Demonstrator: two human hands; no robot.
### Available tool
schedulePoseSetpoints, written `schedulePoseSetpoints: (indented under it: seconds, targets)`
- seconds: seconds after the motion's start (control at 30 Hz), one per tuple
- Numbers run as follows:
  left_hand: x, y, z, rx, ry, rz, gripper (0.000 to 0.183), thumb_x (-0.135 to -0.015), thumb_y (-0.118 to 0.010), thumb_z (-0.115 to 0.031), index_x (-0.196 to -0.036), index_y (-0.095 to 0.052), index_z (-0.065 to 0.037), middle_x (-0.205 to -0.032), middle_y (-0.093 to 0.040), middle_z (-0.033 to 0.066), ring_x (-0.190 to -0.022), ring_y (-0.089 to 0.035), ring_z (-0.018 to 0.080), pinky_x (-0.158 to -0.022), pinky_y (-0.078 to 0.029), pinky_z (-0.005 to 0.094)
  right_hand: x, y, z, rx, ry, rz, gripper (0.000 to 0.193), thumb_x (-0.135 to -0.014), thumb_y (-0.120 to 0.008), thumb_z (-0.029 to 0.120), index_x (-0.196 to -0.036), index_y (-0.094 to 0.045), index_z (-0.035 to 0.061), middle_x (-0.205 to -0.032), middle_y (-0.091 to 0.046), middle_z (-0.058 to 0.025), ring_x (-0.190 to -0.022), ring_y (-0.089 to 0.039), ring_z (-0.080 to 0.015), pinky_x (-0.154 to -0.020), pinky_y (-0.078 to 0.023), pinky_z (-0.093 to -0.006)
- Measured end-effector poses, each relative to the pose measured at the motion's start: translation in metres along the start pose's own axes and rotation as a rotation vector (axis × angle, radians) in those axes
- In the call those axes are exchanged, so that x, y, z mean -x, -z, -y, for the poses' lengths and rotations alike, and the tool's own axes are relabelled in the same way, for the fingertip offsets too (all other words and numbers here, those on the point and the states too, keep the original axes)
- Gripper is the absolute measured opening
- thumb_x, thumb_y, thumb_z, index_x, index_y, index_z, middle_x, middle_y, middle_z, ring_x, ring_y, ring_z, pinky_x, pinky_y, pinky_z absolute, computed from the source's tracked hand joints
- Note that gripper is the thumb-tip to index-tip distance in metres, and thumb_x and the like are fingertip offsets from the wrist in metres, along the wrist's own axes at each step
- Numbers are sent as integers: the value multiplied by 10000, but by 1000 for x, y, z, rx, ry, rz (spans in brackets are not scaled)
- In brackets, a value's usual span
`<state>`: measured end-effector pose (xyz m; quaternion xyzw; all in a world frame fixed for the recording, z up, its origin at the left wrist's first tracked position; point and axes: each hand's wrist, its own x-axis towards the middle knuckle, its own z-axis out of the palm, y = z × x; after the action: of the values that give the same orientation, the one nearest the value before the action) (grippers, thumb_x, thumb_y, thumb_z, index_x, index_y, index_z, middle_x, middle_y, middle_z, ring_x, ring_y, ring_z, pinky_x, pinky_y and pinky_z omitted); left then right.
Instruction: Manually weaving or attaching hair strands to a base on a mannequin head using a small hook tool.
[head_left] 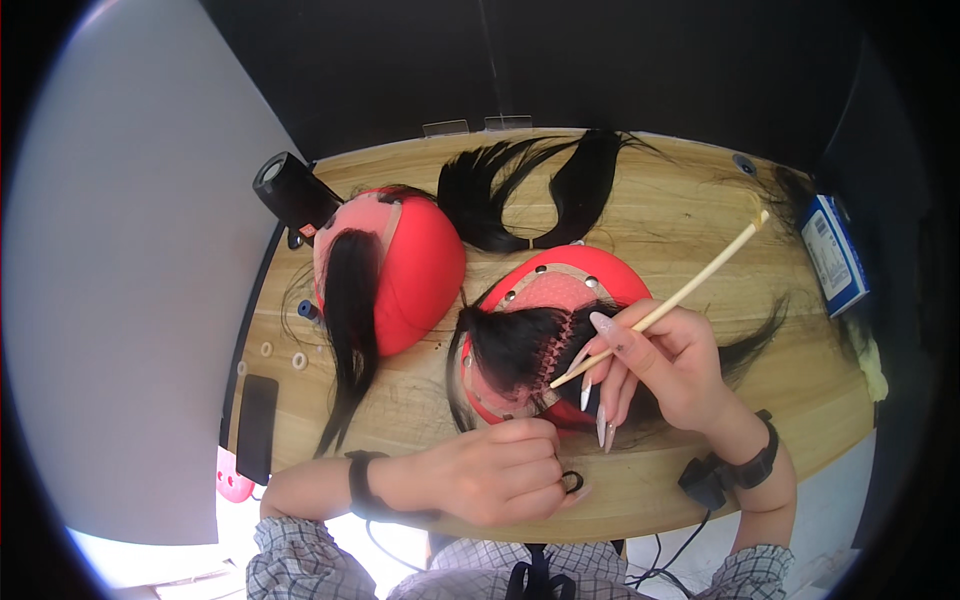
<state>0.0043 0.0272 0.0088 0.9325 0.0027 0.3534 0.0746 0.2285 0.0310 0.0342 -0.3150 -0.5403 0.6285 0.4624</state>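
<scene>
My right hand is closed on a slim pale wooden stick. The stick slants down to the left, its lower tip beside the row of small knots on a pink mesh wig cap. Black hair is tied into that cap, which is pinned over a red head form. Below the cap's near edge my left hand is curled into a fist, knuckles up; what its fingers pinch is hidden. A small black loop shows by its thumb.
A second red head form with a half-haired cap stands to the left. Behind lies a bundle of black hair. A black cylinder, a dark phone-like slab and a blue-and-white box line the sides of the wooden table.
</scene>
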Motion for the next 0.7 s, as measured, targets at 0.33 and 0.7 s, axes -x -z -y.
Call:
schedulePoseSetpoints:
  seconds: [0.33, 0.7]
  targets:
    - [2, -7, -15, 74, -89, 3, 146, -792, -692, -76, -742, -570, -15, -697, -458, 48, -666, -531, 201, -783, -505, 357, 2, 1, -3, -11, 39, 28, 210, -1018, -505, 105, -1006, -617, -72, -781, -656, -118, -619, -667, -143, -530, -547, -230]
    - [7, -14, -22, 82, -76, -3, 188, -799, -690, -104, -704, -539, -44, -695, -446, 33, -675, -520, 191, -789, -495, 348, 4, 1, -5, 38, 144, 111, 183, -996, -533, 55, -972, -662, -73, -766, -670, -108, -619, -655, -117, -528, -513, -205]
